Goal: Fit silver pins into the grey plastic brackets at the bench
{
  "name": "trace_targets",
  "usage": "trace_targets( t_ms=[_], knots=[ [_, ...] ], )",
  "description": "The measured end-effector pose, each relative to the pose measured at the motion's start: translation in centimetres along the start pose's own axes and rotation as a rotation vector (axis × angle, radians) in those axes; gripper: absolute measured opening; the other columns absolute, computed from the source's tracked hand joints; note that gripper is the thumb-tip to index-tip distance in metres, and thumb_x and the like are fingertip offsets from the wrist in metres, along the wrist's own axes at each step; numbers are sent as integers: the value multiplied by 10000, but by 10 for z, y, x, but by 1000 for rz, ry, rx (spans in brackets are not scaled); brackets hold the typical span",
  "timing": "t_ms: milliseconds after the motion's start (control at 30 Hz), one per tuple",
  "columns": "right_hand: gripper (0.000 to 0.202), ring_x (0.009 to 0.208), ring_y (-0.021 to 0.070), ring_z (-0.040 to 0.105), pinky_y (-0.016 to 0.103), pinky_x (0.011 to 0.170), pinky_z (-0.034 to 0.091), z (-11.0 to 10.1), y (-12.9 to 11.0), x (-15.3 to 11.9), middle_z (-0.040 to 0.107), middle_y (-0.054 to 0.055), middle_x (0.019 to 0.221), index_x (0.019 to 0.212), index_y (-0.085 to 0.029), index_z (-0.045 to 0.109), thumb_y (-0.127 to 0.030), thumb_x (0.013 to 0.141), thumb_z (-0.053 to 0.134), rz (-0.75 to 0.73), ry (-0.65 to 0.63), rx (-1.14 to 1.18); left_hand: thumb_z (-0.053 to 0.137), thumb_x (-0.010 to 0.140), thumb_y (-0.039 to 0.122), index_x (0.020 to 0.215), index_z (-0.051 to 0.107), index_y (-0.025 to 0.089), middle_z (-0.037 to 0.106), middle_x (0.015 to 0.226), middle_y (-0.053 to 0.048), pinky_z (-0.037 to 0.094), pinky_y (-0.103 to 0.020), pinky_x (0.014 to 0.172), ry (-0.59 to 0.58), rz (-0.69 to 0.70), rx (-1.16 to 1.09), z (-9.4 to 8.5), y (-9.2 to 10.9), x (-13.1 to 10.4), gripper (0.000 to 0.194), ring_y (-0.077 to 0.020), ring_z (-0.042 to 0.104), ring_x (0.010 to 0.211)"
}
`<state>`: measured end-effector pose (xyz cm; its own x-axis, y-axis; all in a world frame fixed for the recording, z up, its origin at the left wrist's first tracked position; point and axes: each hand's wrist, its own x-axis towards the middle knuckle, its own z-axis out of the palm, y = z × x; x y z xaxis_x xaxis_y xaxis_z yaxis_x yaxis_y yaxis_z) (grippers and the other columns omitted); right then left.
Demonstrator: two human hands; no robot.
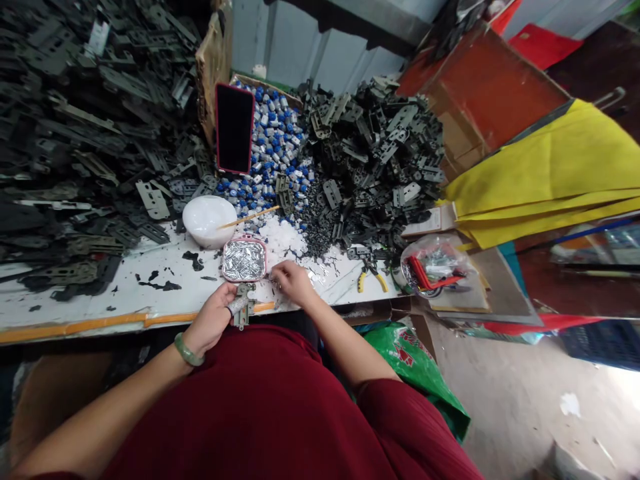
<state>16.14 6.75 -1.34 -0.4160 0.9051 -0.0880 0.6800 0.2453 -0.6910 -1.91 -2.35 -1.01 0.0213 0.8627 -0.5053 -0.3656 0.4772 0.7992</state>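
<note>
My left hand (217, 315) is closed on a grey-green metal hinge part (243, 305) at the table's front edge. A light wrapping covers one finger of that hand. My right hand (293, 281) has its fingers pinched together just right of a pink-rimmed tray (267, 265) full of small silver pins (244, 259). What the right fingertips hold, if anything, is too small to make out. Behind the tray stands a white bowl (207, 220) with a thin wooden stick (250, 216) lying across its rim. White material (283, 237) is spread beside the tray.
Dark metal parts (100, 133) are heaped high at the left, with another pile (380, 147) at the back right. Blue-and-grey small pieces (275, 147) lie behind a propped phone (235, 130). Yellow-handled pliers (371, 277) and a plastic bag of tools (434, 267) are at right.
</note>
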Motion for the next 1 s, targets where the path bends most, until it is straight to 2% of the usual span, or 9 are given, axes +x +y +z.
trace_targets(
  t_ms=[67, 100, 233, 433, 700, 800, 867, 933, 1000],
  knots=[
    [150, 835, 168, 577, 263, 740, 427, -8, 16, 11, 639, 55, 898, 879, -189, 647, -211, 879, 499, 136, 163, -186, 703, 630, 228, 816, 517, 179, 607, 635, 37, 332, -178, 400, -1, 2, 1, -1, -2, 1, 267, -77, 488, 449],
    [159, 856, 178, 574, 268, 745, 423, -11, 23, 15, 635, 67, 919, 887, -187, 649, -213, 883, 492, 172, 194, -265, 700, 636, 231, 821, 516, 179, 611, 641, 34, 337, -178, 402, 0, 1, -1, -1, -2, 1, 266, -78, 494, 452],
    [188, 895, 192, 569, 268, 758, 409, -13, 38, 19, 630, 86, 952, 923, -180, 647, -222, 906, 464, 172, 157, -421, 707, 630, 244, 838, 513, 175, 614, 656, 35, 364, -182, 405, 4, -10, 8, -1, -2, 1, 293, -77, 492, 447],
    [179, 918, 184, 574, 260, 754, 416, -12, 42, 16, 628, 73, 1009, 1007, -186, 629, -227, 895, 495, 150, 168, -395, 713, 643, 269, 845, 524, 171, 623, 665, 26, 408, -198, 442, -9, -6, 39, 1, 0, 1, 294, -89, 512, 483],
    [181, 887, 184, 581, 259, 702, 404, -27, 37, 12, 621, 80, 979, 906, -197, 656, -242, 906, 480, 147, 38, -499, 716, 640, 247, 808, 506, 179, 605, 617, 43, 407, -193, 450, -27, -6, 8, 2, 2, -2, 277, -77, 487, 449],
    [143, 864, 182, 575, 263, 712, 407, -28, 29, 8, 624, 79, 944, 869, -179, 635, -228, 883, 501, 183, 68, -426, 705, 639, 241, 809, 501, 182, 600, 615, 50, 402, -194, 440, -27, -18, 17, 2, 2, -1, 272, -72, 470, 436],
    [127, 806, 163, 573, 255, 706, 415, -23, 17, 3, 631, 55, 878, 860, -172, 613, -224, 876, 498, 191, 84, -249, 699, 634, 244, 805, 497, 184, 598, 621, 51, 392, -195, 426, -27, -28, 27, 2, 1, 0, 272, -72, 463, 433],
    [114, 755, 138, 570, 236, 691, 422, -14, 1, -4, 633, 24, 825, 853, -175, 597, -227, 873, 498, 111, 11, -33, 698, 623, 244, 814, 500, 184, 606, 643, 44, 378, -195, 416, -33, -20, 35, 4, -1, 2, 281, -78, 470, 446],
    [91, 730, 124, 564, 222, 678, 417, -4, -16, -10, 632, 7, 803, 846, -180, 592, -238, 862, 525, -6, -104, 85, 700, 612, 242, 826, 506, 182, 613, 661, 36, 367, -192, 415, -32, 3, 42, 4, -1, 3, 295, -85, 486, 470]
  ],
)
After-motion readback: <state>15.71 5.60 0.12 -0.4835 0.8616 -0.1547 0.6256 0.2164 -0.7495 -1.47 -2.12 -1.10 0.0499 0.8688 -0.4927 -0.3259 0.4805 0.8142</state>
